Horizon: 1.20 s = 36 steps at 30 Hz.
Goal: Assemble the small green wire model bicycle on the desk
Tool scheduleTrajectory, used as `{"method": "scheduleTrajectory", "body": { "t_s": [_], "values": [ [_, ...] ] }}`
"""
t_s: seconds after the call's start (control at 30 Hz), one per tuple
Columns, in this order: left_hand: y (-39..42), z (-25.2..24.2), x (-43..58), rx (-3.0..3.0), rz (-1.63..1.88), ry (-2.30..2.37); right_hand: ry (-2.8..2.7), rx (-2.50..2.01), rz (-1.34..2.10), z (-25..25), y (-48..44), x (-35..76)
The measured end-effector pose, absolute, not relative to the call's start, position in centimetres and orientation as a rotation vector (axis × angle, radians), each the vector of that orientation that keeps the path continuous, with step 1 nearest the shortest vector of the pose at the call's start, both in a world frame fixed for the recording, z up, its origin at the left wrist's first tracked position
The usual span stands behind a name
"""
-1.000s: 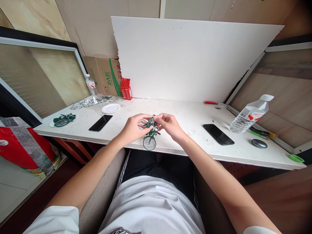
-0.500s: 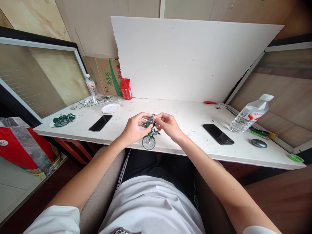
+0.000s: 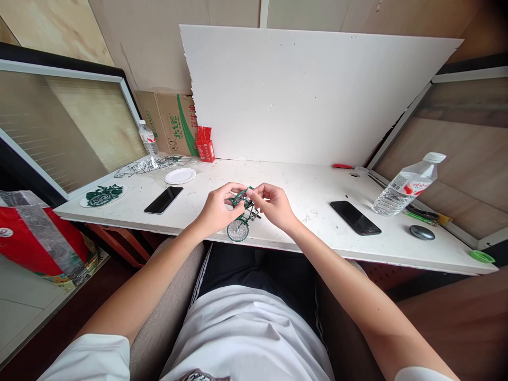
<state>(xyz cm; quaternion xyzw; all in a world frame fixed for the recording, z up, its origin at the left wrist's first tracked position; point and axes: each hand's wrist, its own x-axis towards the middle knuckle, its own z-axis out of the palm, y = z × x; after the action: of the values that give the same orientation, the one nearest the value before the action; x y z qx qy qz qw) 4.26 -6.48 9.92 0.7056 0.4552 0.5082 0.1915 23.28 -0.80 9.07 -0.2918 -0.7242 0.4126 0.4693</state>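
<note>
A small green model bicycle (image 3: 238, 230) is held over the table's front edge, one spoked wheel hanging low toward me and the other up between my hands. My left hand (image 3: 220, 208) grips it from the left, fingers behind and thumb in front. With thumb and forefinger, my right hand (image 3: 274, 205) pinches the bicycle's upper end; my fingertips partly cover the exact spot. Black and green frame parts show between the two hands.
On the white table (image 3: 214, 180) lie two phones (image 3: 163, 200) (image 3: 355, 218), a white plate (image 3: 180, 176), green model parts (image 3: 103, 196) on a disc, and a mouse (image 3: 422, 233). A tilted water bottle (image 3: 408, 185) is at right; a red box (image 3: 205, 144) is at back left.
The bicycle's lower wheel has swung slightly left and up, tilting the model. Both hands keep their hold in nearly the same place.
</note>
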Motion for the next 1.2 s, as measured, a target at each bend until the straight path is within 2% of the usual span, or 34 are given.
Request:
{"method": "scheduleTrajectory", "body": {
  "t_s": [0.53, 0.77, 1.03, 1.2],
  "values": [
    [-5.6, 9.6, 3.4, 1.945, 1.389, 1.290, -1.814, -0.749, 0.815, 8.7, -0.8, 23.3],
    [-4.4, 10.2, 0.7, 1.896, 1.457, 1.318, -1.789, -0.818, 0.566, 7.3, 0.9, 24.0],
    [-3.2, 11.3, -3.2, 1.904, 1.653, 1.411, -2.293, -1.032, 0.383, 3.2, 3.5, 23.0],
    [-3.2, 11.7, -4.0, 1.895, 1.724, 1.407, -2.449, -1.096, 0.249, 2.9, 4.1, 21.0]
  ]
}}
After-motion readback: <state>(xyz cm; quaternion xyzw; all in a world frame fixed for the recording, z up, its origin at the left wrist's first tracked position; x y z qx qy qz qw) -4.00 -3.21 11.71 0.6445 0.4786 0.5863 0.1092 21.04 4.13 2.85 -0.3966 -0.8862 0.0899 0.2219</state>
